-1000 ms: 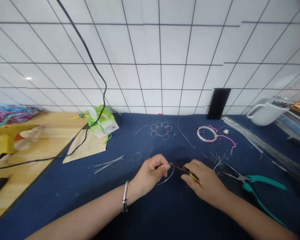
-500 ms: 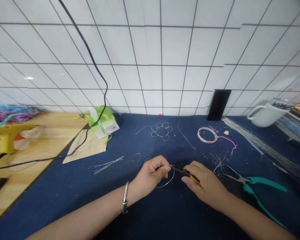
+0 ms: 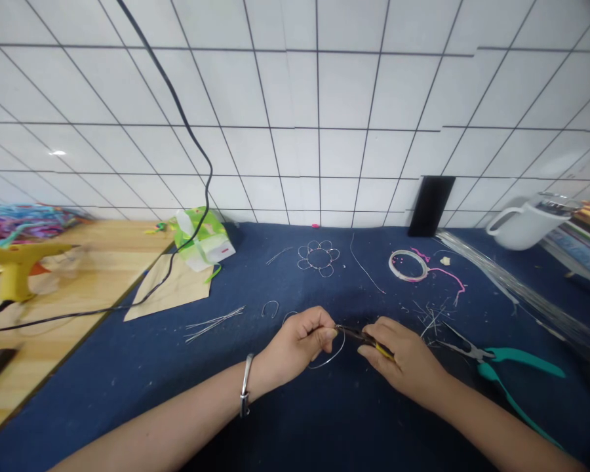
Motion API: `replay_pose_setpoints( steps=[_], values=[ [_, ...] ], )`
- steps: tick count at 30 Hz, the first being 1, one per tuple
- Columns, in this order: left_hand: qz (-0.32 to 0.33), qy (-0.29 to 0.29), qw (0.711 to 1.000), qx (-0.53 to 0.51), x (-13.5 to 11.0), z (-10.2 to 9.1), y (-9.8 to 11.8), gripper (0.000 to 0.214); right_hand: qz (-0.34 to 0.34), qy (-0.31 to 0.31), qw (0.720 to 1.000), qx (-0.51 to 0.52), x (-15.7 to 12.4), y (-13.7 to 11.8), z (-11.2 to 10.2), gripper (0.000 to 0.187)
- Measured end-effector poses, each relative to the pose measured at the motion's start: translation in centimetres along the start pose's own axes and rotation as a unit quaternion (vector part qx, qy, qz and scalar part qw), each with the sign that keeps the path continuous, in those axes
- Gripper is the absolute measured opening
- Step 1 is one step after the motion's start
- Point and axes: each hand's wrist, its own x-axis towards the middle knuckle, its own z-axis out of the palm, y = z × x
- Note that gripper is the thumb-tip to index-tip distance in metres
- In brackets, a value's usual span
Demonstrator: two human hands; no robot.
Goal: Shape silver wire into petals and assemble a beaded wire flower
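Note:
Between thumb and forefinger, my left hand (image 3: 307, 337) pinches a thin wire loop (image 3: 332, 358) that hangs below the fingers. My right hand (image 3: 406, 354) is wrapped round pliers (image 3: 384, 351) with yellow and black handles. Their dark jaws meet the wire right at my left fingertips; the exact grip point is too small to make out. Beyond my hands lies a flower-shaped wire frame (image 3: 318, 259) with rounded petals. A short curved wire (image 3: 270, 308) rests left of my left hand, and straight wire pieces (image 3: 215, 323) lie farther left.
Teal-handled pliers (image 3: 491, 357) lie right of my right hand, by wire scraps (image 3: 430, 321). Behind are a ring-shaped coil (image 3: 408, 266), a black phone-like slab (image 3: 431, 206), a wire bundle (image 3: 501, 275) and a white mug (image 3: 518, 226). At left sits a yellow glue gun (image 3: 17, 265) with a cord.
Almost nothing differs. Both hands keep their grip on the wire loop and the pliers, with only a very slight shift to the right.

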Motion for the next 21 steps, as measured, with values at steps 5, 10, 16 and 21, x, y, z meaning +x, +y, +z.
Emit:
replay_pose_setpoints(
  steps=[5,10,16,21],
  values=[
    [-0.013,-0.011,1.000,-0.024,0.02,0.07,0.21,0.021,-0.017,0.020,0.999,-0.029,-0.06,0.24,0.33,0.023],
    [-0.031,-0.023,0.997,-0.068,0.02,0.06,0.35,0.019,-0.030,0.031,0.998,-0.045,-0.07,0.43,0.50,0.022],
    [-0.046,-0.043,0.984,-0.164,0.20,0.00,-0.05,0.019,-0.040,0.040,0.997,-0.055,-0.08,0.56,0.75,0.022],
    [-0.096,-0.113,0.943,-0.296,0.25,-0.23,0.11,0.021,-0.058,0.046,0.995,-0.061,-0.09,0.49,0.73,0.019]
  ],
)
